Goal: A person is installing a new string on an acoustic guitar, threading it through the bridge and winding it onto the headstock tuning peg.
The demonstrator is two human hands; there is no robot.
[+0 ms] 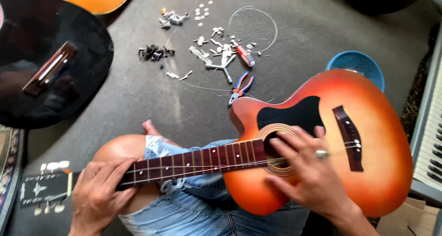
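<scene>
An orange sunburst acoustic guitar (368,139) lies across my lap with its dark neck (193,164) pointing left. My left hand (99,194) is wrapped around the neck close to the black headstock (43,190). Over the sound hole (278,148) rests my right hand (308,171), fingers spread and touching the thin strings, a ring on one finger. Two strings run from the brown bridge (348,137) along the neck.
On the grey carpet ahead lie blue-and-red pliers (241,86), a red-handled tool (244,54), several small white and black guitar parts (154,53) and a coiled string (255,26). A black guitar body (46,66) sits left, a blue bowl (357,63) right, a keyboard (430,139) at the edge.
</scene>
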